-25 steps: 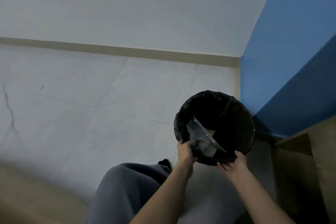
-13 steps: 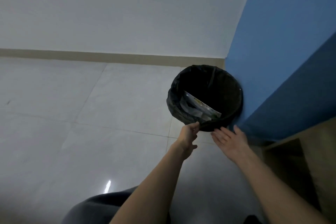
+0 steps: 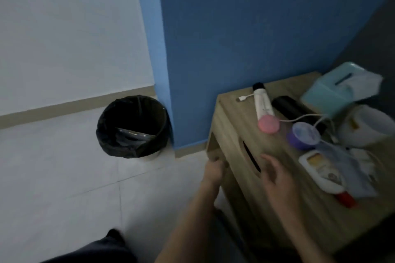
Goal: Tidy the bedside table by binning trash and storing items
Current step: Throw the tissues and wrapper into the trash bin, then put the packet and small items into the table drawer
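The wooden bedside table (image 3: pixel 239 134) stands at the right against the blue wall. On it lie a white tube with a pink cap (image 3: pixel 265 111), a purple tub (image 3: pixel 303 135), a black case (image 3: pixel 292 108), a white bottle with a red cap (image 3: pixel 322 172), a white cable (image 3: pixel 305 117) and clear plastic wrapping (image 3: pixel 352 168). The black-lined bin (image 3: pixel 132 127) stands on the floor at the wall corner with a clear wrapper inside. My left hand (image 3: pixel 214 170) is curled at the table's left front corner. My right hand (image 3: pixel 277 174) hovers open over the table top, holding nothing.
A teal tissue box (image 3: pixel 333 88) and a white container (image 3: pixel 367 127) stand at the table's far right. A slot (image 3: pixel 251 156) is cut in the table top. Pale tiled floor (image 3: pixel 64 177) spreads to the left. My dark trouser leg (image 3: pixel 96 250) shows at the bottom.
Both hands have left the bin, which now stands against the wall corner. My view has swung right to the bedside table, and my hands are now at its near edge.
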Demonstrator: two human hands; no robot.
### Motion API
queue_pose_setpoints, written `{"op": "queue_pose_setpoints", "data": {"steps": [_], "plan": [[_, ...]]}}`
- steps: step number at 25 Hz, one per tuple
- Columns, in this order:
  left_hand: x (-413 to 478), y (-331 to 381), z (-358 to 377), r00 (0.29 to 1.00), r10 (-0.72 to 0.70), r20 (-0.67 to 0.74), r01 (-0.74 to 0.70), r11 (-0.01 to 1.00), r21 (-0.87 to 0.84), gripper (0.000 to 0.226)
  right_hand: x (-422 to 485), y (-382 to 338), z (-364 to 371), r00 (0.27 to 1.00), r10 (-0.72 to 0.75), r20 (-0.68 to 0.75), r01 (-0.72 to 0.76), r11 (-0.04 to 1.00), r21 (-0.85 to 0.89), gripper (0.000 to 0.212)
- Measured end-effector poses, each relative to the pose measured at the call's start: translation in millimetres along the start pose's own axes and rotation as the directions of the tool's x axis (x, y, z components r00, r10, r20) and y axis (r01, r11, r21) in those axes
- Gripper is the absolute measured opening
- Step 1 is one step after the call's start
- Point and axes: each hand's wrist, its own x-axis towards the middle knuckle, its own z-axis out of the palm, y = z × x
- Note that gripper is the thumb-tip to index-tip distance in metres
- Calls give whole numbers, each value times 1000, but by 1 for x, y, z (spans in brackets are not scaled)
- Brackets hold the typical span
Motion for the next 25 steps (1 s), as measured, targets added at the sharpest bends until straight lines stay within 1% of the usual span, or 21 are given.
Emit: {"op": "queue_pose_setpoints", "data": {"steps": [1,2,4,5,7,8,10,12,14,15,16,18,21,25], "plan": [[-5,-9,21,997,-49,63,47,998,32,24,-8,18,-12,999,-33,20,34,995,-94,34],[-7,-22,39,990,-90,108,85,995,55,31,-15,32,-21,997,-62,45,68,988,-139,37],[-10,-43,65,977,-127,170,116,990,74,42,-21,51,-28,988,-127,88,142,972,-187,39],[-12,-51,73,974,-125,189,109,990,91,42,-22,57,-29,982,-156,108,176,963,-204,45],[-14,-57,85,979,-115,171,95,988,119,37,-19,63,-26,974,-191,123,215,950,-225,59],[-12,-60,88,984,-107,144,91,989,114,36,-19,63,-25,972,-204,117,227,943,-242,61],[-5,-66,93,988,-116,99,111,992,61,37,-17,64,-24,969,-228,90,244,934,-262,60],[0,-67,96,987,-146,63,149,988,-50,38,-16,64,-23,969,-241,62,249,936,-249,57],[6,-64,98,982,-174,75,183,973,-142,49,-15,66,-22,968,-247,48,251,937,-241,55],[9,-61,98,978,-187,91,199,969,-149,48,-15,67,-20,968,-248,45,252,937,-240,54],[11,-60,98,975,-198,101,210,969,-133,41,-14,67,-20,969,-244,47,248,938,-242,54],[12,-57,100,978,-186,93,192,979,-64,29,-15,68,-20,971,-233,52,238,940,-242,54],[18,-51,96,989,-134,54,134,991,5,28,-16,68,-21,969,-243,44,246,941,-232,51],[11,-35,93,997,-72,-31,75,990,118,8,-13,71,-23,968,-250,25,250,945,-210,47]]}}
